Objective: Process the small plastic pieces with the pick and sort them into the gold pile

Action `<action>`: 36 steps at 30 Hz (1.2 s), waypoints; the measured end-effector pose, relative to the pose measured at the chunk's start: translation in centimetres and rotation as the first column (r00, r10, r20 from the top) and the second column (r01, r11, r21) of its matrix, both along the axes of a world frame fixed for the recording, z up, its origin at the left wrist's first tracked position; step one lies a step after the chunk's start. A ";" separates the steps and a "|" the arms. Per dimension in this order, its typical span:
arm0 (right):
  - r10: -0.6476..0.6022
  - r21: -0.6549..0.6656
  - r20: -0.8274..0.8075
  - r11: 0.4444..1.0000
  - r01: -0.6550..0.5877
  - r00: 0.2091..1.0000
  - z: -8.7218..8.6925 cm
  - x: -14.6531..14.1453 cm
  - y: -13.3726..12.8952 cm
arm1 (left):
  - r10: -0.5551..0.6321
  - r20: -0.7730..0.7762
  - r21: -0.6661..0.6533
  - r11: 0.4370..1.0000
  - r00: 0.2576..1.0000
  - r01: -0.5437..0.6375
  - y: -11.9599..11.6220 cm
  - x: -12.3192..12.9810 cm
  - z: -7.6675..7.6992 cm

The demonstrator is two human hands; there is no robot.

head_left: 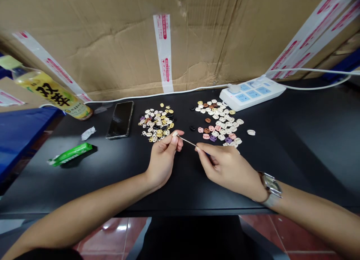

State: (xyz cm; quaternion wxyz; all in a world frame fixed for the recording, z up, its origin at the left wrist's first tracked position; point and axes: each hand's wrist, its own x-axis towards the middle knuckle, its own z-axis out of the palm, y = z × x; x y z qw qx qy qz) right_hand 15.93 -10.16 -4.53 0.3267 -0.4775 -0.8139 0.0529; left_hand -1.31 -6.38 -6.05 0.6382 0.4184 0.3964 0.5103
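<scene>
Between thumb and forefinger, my left hand (pixel 165 155) pinches a small white oval piece with holes (pixel 175 134). My right hand (pixel 225 166) is closed around a thin metal pick-like tool (pixel 186 140), whose tip meets the white piece. Just beyond my left hand lies a pile of small two-holed pieces (pixel 157 125) in white, yellow, black, brown and purple. Past my right hand spreads a second group of similar pieces (pixel 225 125), mostly white with pink, brown and purple ones. One white piece (pixel 251 132) lies apart to the right.
A black phone (pixel 120 119), a green wrapper (pixel 71 154), crumpled paper (pixel 88 133) and a yellow drink bottle (pixel 53 91) occupy the left side. A white power strip (pixel 253 93) with a cable stands at the back right. Taped cardboard (pixel 118 46) walls the black table's (pixel 281 166) rear.
</scene>
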 end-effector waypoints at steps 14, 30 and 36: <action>-0.182 0.486 0.551 0.864 -0.135 0.815 -1.0 -1.2 -0.8 | 0.030 0.058 -0.031 0.999 0.998 -0.028 -0.1 0.1 0.1; -0.011 0.364 0.311 0.925 -0.109 0.950 0.2 2.1 1.0 | 0.090 0.077 -0.019 0.996 0.993 -0.089 1.6 -1.1 0.7; -0.015 -0.191 -0.199 0.981 -0.024 0.980 0.1 3.2 2.5 | -0.114 -0.028 -0.028 0.993 0.993 0.114 1.5 -1.4 1.4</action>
